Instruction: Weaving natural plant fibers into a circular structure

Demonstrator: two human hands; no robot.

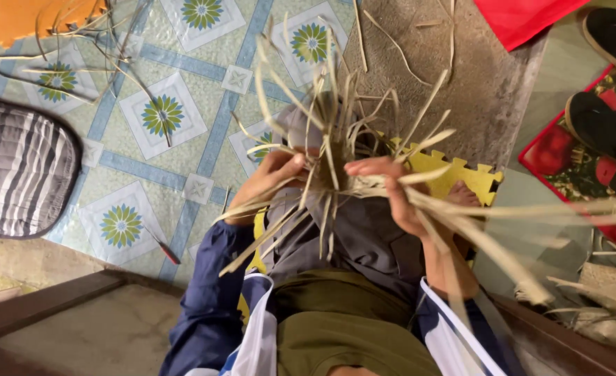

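Both the left hand (270, 177) and the right hand (391, 188) grip a little woven middle of straw strips (336, 177) above the yellow mat (461, 174), with most strips loose.

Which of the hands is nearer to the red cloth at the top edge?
Right. The right hand grips the pale woven straw strips below the red cloth; the left hand holds the strips farther left, away from it.

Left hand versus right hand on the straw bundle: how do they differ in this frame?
The left hand pinches the straw strips from the side, fingers curled; the right hand lies flatter across them, fingers extended. The left forearm wears a dark blue sleeve; the right forearm is bare. Both grip the same woven centre.
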